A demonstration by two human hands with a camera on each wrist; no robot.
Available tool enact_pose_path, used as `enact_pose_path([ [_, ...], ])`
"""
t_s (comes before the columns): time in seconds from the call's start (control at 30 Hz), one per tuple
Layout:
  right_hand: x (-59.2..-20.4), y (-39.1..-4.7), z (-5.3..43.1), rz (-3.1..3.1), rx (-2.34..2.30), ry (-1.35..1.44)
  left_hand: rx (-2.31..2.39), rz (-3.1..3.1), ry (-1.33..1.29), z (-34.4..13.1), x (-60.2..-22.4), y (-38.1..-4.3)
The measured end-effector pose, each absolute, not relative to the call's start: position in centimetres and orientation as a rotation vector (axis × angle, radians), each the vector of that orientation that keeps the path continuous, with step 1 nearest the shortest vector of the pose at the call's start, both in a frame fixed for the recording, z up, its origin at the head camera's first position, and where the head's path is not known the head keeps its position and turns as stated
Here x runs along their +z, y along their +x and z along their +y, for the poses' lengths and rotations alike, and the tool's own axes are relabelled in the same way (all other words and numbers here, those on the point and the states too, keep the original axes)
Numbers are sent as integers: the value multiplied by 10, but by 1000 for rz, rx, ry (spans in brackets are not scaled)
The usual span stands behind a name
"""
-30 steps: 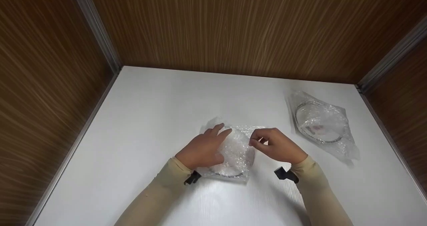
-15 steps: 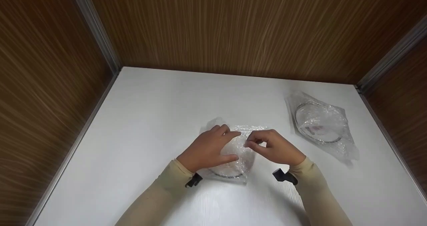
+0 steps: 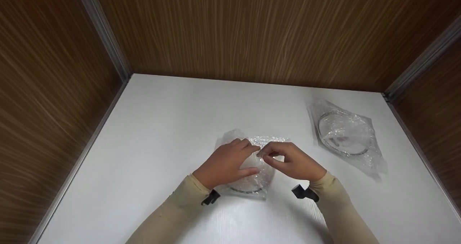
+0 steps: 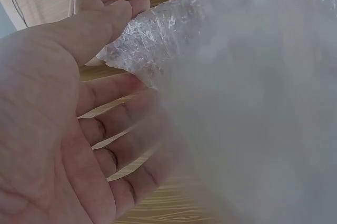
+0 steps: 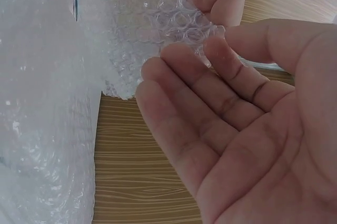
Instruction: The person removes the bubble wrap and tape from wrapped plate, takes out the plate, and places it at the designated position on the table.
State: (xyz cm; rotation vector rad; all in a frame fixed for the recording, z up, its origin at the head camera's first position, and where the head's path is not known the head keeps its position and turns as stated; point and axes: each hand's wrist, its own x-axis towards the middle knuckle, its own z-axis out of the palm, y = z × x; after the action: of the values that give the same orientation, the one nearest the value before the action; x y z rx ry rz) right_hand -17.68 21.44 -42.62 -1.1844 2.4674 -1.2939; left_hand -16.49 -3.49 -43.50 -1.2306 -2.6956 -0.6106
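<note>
In the head view, a bubble wrap bag (image 3: 266,179) with a dark-rimmed round thing inside lies on the white table. My right hand (image 3: 295,161) pinches a corner of its bubble wrap (image 5: 158,16) between thumb and forefinger, the other fingers loosely bent beneath. My left hand (image 3: 228,165) is over the bag's left part, thumb spread away from the fingers. In the left wrist view its long fingers (image 4: 118,142) reach out straight, their tips blurred beside the wrap. Both hands cover much of the bag.
A second bubble wrap bag (image 3: 347,136), also with a dark-rimmed round thing in it and a small reddish patch, lies at the right on the white table (image 3: 173,111). Wood-grain panels (image 3: 230,31) enclose the table at the back and both sides.
My right hand has moved slightly left, pinching the wrap. My left hand has shifted a little right and nearer, its thumb stretching out, so the two hands' fingertips are closer together.
</note>
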Motion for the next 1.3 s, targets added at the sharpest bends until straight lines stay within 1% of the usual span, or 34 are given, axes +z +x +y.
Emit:
enact_pose_path([
  [0.37,-429,-176,212,2406,-1344,-1257,-563,-2694,-1222,-34,-435,-164],
  [0.97,-429,-176,211,2356,-1306,-1322,-629,-2601,-1148,-35,-432,-164],
  [1.3,-429,-176,211,2382,-1262,-1312,-589,-2553,-1151,-36,-434,-166],
])
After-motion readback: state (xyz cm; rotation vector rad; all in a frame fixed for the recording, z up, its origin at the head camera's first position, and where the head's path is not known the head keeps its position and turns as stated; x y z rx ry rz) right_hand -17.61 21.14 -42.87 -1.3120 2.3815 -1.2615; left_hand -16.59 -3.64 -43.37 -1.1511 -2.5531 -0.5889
